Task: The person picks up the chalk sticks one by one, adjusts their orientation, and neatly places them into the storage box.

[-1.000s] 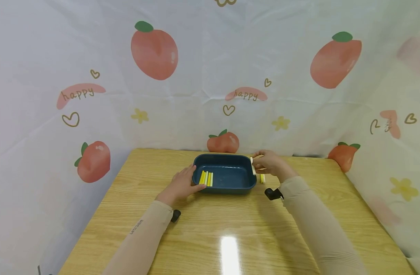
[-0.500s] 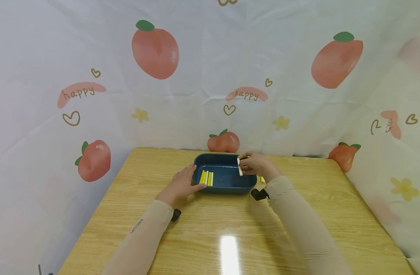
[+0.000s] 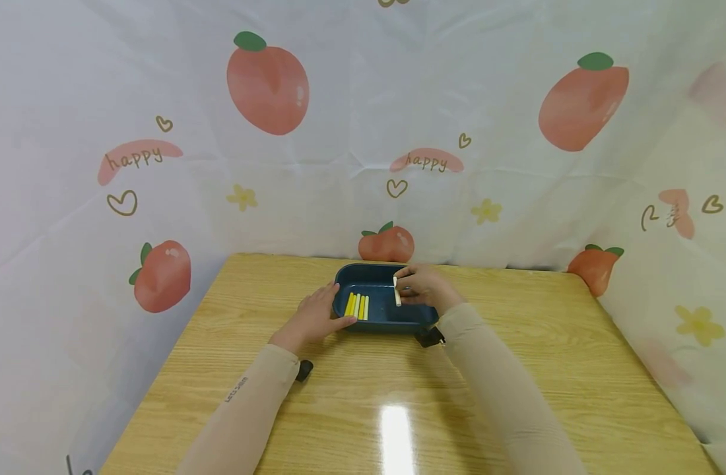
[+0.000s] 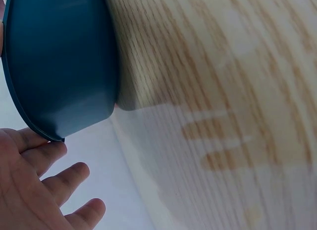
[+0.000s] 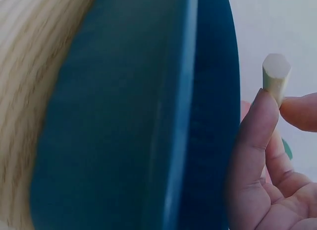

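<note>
A dark blue, deep rectangular dish stands near the table's back edge. Inside, at its left end, several yellow and white chalk sticks lie side by side. My left hand holds the dish's left end, its thumb at the front rim; in the left wrist view, fingers touch the rim and others are spread free. My right hand pinches a white stick of chalk between thumb and fingertips, above the dish's middle. The right wrist view shows that chalk's pale end beside the dish wall.
The wood-grain table extends in front and to both sides. Behind it hangs a white cloth printed with peaches. Small black devices sit at the left wrist and right wrist.
My right hand has carried the white chalk left from the dish's right rim to above its middle. Yellow chalk seen earlier right of the dish is now hidden. My left hand has stayed put.
</note>
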A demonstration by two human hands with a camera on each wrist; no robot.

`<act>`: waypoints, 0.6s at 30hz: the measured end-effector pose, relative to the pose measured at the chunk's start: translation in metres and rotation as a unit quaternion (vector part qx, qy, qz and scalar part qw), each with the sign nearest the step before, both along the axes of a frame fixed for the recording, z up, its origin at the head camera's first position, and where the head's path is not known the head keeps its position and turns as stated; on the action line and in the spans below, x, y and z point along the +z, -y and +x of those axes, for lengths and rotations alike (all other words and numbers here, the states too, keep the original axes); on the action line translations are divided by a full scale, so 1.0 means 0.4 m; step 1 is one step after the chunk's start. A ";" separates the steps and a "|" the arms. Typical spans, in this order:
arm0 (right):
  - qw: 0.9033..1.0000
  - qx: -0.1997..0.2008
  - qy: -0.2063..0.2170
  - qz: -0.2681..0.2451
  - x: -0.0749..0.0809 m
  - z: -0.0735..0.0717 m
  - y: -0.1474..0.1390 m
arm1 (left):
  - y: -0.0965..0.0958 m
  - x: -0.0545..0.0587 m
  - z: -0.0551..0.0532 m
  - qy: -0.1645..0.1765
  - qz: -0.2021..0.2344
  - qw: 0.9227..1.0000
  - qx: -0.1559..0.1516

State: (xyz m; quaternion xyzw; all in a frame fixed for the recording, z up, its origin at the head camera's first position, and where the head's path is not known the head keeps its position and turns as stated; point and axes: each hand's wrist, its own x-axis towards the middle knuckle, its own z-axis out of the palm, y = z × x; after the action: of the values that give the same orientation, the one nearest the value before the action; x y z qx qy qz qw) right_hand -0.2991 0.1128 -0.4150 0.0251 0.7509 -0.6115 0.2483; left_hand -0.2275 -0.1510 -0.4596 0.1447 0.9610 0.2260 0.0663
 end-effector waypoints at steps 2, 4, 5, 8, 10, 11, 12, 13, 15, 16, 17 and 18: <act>1.000 0.000 0.002 -0.002 -0.005 0.000 0.009 | 0.001 -0.001 -0.001 0.000 0.000 1.000 0.000; 1.000 0.000 -0.001 -0.003 -0.011 0.000 0.018 | 0.001 -0.003 -0.003 0.001 0.000 1.000 0.001; 1.000 0.000 -0.002 -0.002 -0.015 0.000 0.023 | 0.001 -0.004 -0.004 0.002 0.000 1.000 0.002; 1.000 0.000 -0.003 0.004 -0.025 0.001 0.034 | 0.001 -0.007 -0.006 0.003 0.003 1.000 0.003; 1.000 -0.001 -0.001 0.010 -0.031 0.001 0.042 | 0.002 -0.007 -0.006 0.004 0.004 1.000 0.003; 1.000 -0.002 0.001 0.013 -0.035 0.000 0.045 | 0.002 -0.007 -0.006 0.004 0.006 1.000 0.003; 1.000 -0.003 0.002 0.015 -0.040 -0.001 0.047 | 0.002 -0.007 -0.006 0.004 0.008 1.000 0.003; 1.000 -0.003 0.003 0.018 -0.044 -0.002 0.050 | 0.002 -0.006 -0.006 0.004 0.010 1.000 0.002; 1.000 -0.005 0.003 0.023 -0.052 -0.005 0.054 | 0.003 -0.006 -0.006 0.002 0.011 1.000 0.002; 1.000 -0.006 0.003 0.025 -0.056 -0.006 0.055 | 0.004 -0.006 -0.006 0.001 0.011 1.000 0.001; 1.000 -0.007 0.005 0.026 -0.060 -0.008 0.056 | 0.004 -0.007 -0.006 0.001 0.011 1.000 0.001; 1.000 -0.008 0.007 0.028 -0.062 -0.009 0.058 | 0.004 -0.007 -0.007 0.001 0.011 1.000 0.001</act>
State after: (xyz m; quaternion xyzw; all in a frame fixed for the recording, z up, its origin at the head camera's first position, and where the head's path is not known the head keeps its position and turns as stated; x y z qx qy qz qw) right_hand -0.3029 0.0896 -0.4398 0.0422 0.7660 -0.5919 0.2474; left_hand -0.2303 -0.1527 -0.4625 0.1446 0.9585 0.2370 0.0653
